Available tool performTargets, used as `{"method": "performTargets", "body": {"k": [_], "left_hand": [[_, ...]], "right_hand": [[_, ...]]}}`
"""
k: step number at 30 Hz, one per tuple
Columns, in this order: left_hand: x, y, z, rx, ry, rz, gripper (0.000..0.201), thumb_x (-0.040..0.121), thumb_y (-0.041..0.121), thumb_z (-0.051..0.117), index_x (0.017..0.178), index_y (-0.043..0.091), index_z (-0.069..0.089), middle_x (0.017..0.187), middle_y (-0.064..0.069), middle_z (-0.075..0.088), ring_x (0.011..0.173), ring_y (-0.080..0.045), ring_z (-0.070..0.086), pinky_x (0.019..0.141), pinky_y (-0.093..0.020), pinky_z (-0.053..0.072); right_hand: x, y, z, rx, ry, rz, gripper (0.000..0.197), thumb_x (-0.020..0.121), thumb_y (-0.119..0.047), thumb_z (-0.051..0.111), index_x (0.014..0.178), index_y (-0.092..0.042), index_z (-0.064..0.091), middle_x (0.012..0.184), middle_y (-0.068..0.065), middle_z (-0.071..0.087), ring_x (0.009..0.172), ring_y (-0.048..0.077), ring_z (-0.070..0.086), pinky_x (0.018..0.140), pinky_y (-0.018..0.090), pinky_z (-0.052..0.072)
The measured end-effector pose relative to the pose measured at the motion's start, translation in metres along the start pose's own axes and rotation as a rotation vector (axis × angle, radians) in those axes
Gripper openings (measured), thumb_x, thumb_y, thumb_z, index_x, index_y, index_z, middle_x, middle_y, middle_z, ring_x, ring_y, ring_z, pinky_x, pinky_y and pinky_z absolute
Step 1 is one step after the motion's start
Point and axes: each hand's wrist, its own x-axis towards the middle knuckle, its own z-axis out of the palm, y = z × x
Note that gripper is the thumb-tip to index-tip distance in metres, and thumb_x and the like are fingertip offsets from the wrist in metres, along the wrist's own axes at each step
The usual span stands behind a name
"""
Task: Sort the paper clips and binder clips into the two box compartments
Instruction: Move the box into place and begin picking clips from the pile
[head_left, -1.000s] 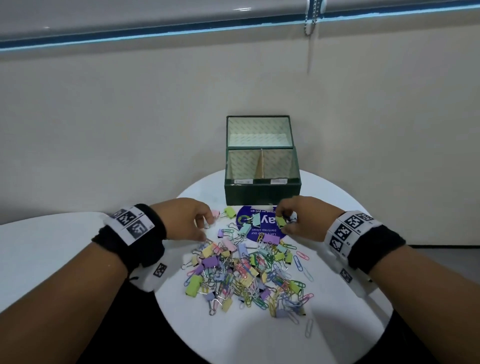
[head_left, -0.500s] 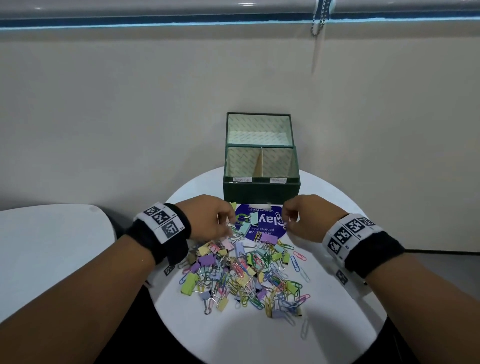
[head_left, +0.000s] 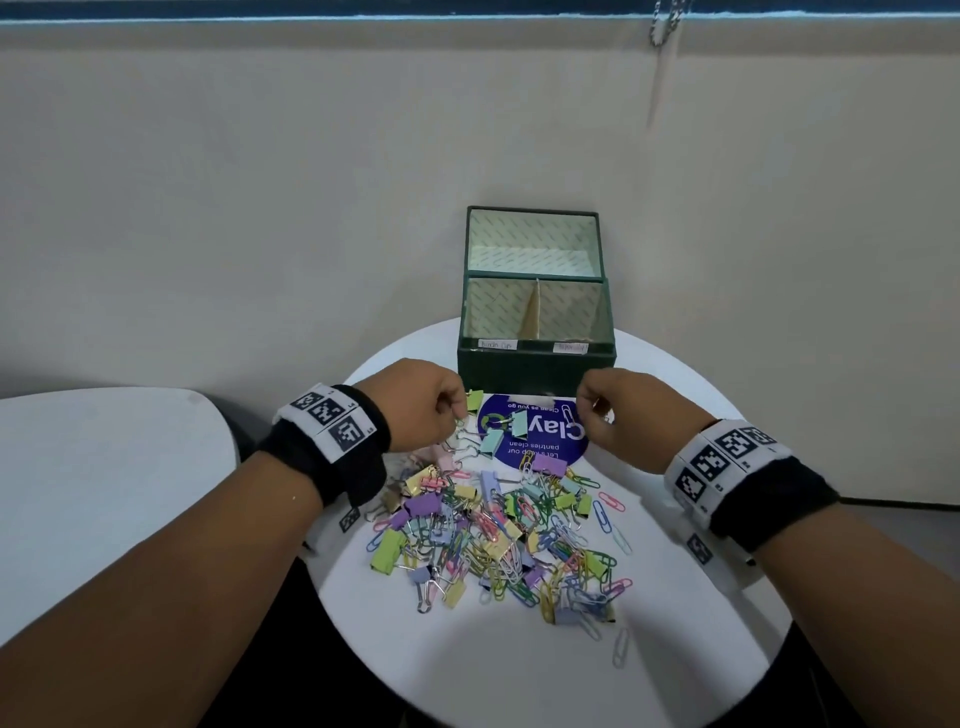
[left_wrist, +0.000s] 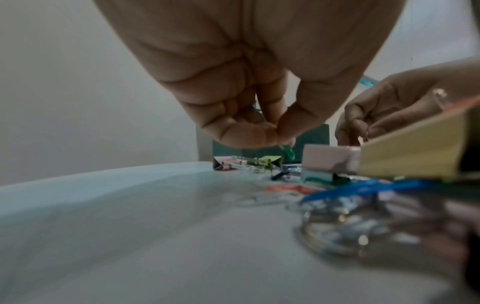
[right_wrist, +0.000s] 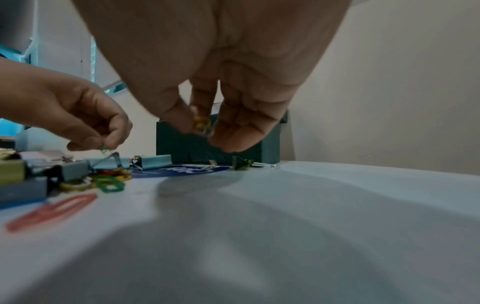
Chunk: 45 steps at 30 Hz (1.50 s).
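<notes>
A mixed pile of coloured paper clips and binder clips (head_left: 493, 530) lies in the middle of the round white table (head_left: 519, 675). Behind it stands the dark green box (head_left: 535, 366) with two compartments, a divider between them and its lid up. My left hand (head_left: 457, 415) hovers at the pile's far left and pinches a green paper clip (left_wrist: 289, 152) between thumb and fingertips (left_wrist: 259, 133). My right hand (head_left: 592, 421) hangs just in front of the box's right half, pinching a yellow paper clip (right_wrist: 201, 124) above a green binder clip (right_wrist: 241, 162).
A round blue sticker (head_left: 550, 441) lies flat on the table between my hands, with mint binder clips (head_left: 491, 441) on it. A light green binder clip (head_left: 474, 401) sits by my left fingers. Another white table (head_left: 104, 467) stands to the left, across a dark gap.
My left hand has moved right and forward, from the pile's left side to the box front, and now pinches a green clip. My right hand stays near the box's right half.
</notes>
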Motion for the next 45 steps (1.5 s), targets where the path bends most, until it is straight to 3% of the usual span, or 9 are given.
{"method": "performTargets", "body": {"k": [6, 10, 14, 22, 31, 37, 40, 43, 45], "left_hand": [[0.004, -0.006, -0.002, 0.043, 0.172, 0.004, 0.016, 0.094, 0.024, 0.057, 0.098, 0.034, 0.069, 0.093, 0.009, 0.053, 0.080, -0.013, 0.056, 0.073, -0.027, 0.045], [0.004, -0.005, -0.002, 0.124, 0.084, -0.057, 0.014, 0.092, 0.031, 0.061, 0.088, 0.026, 0.074, 0.088, 0.007, 0.061, 0.081, -0.015, 0.061, 0.076, -0.029, 0.051], [0.004, -0.006, 0.000, 0.155, 0.008, -0.125, 0.023, 0.091, 0.039, 0.063, 0.080, 0.021, 0.072, 0.078, 0.007, 0.070, 0.078, -0.013, 0.064, 0.076, -0.028, 0.053], [0.001, 0.002, -0.002, 0.119, -0.053, -0.020, 0.012, 0.089, 0.032, 0.068, 0.097, 0.031, 0.077, 0.087, 0.014, 0.061, 0.084, -0.009, 0.059, 0.075, -0.025, 0.046], [0.000, -0.001, 0.002, 0.113, -0.036, -0.037, 0.012, 0.084, 0.032, 0.071, 0.093, 0.030, 0.078, 0.095, 0.014, 0.066, 0.089, -0.009, 0.062, 0.077, -0.025, 0.052], [0.004, -0.004, 0.004, 0.155, -0.057, -0.013, 0.014, 0.085, 0.026, 0.072, 0.096, 0.033, 0.078, 0.098, 0.013, 0.064, 0.095, -0.012, 0.063, 0.080, -0.026, 0.052], [0.005, -0.004, 0.006, 0.190, -0.053, 0.014, 0.010, 0.087, 0.027, 0.066, 0.086, 0.031, 0.075, 0.089, 0.014, 0.059, 0.086, -0.013, 0.062, 0.076, -0.029, 0.054], [0.004, -0.003, 0.008, 0.223, -0.060, 0.034, 0.014, 0.090, 0.026, 0.057, 0.084, 0.027, 0.070, 0.093, 0.008, 0.056, 0.084, -0.014, 0.060, 0.078, -0.033, 0.055], [0.004, -0.001, 0.006, 0.229, -0.039, 0.049, 0.012, 0.091, 0.027, 0.055, 0.087, 0.027, 0.067, 0.096, 0.007, 0.057, 0.084, -0.014, 0.059, 0.079, -0.032, 0.054]], "right_hand": [[0.008, 0.003, 0.006, 0.033, -0.139, 0.138, 0.013, 0.106, -0.028, 0.044, 0.097, -0.021, 0.052, 0.103, 0.002, 0.067, 0.091, 0.019, 0.061, 0.073, 0.027, 0.047], [0.017, -0.001, 0.011, -0.093, -0.153, 0.229, 0.021, 0.101, -0.043, 0.054, 0.099, -0.023, 0.056, 0.092, -0.004, 0.063, 0.088, 0.016, 0.061, 0.079, 0.029, 0.050], [0.027, -0.010, 0.012, -0.175, -0.178, 0.208, 0.013, 0.098, -0.034, 0.060, 0.093, -0.024, 0.055, 0.089, -0.005, 0.060, 0.085, 0.015, 0.060, 0.075, 0.026, 0.045], [0.033, -0.020, 0.010, -0.159, -0.210, 0.178, 0.010, 0.096, -0.027, 0.058, 0.086, -0.022, 0.058, 0.077, -0.006, 0.058, 0.071, 0.011, 0.055, 0.069, 0.024, 0.045], [0.054, -0.026, -0.038, 0.032, 0.333, 0.118, 0.011, 0.099, -0.018, 0.051, 0.092, -0.016, 0.059, 0.089, 0.002, 0.058, 0.071, 0.016, 0.057, 0.061, 0.025, 0.042], [0.069, -0.034, -0.048, -0.258, 0.149, 0.029, 0.035, 0.098, -0.027, 0.056, 0.132, -0.023, 0.061, 0.138, 0.004, 0.055, 0.123, 0.028, 0.048, 0.102, 0.042, 0.045], [0.039, -0.035, -0.044, -0.142, 0.173, -0.099, 0.016, 0.096, -0.021, 0.058, 0.110, -0.022, 0.067, 0.113, 0.000, 0.064, 0.103, 0.021, 0.058, 0.091, 0.037, 0.051], [0.003, -0.026, -0.031, -0.120, -0.263, -0.069, 0.007, 0.094, -0.020, 0.059, 0.092, -0.023, 0.065, 0.090, -0.007, 0.066, 0.081, 0.010, 0.061, 0.072, 0.021, 0.046], [-0.013, -0.016, -0.021, -0.169, -0.380, 0.007, 0.007, 0.092, -0.022, 0.059, 0.090, -0.025, 0.066, 0.090, -0.007, 0.068, 0.085, 0.013, 0.062, 0.072, 0.022, 0.048]]}}
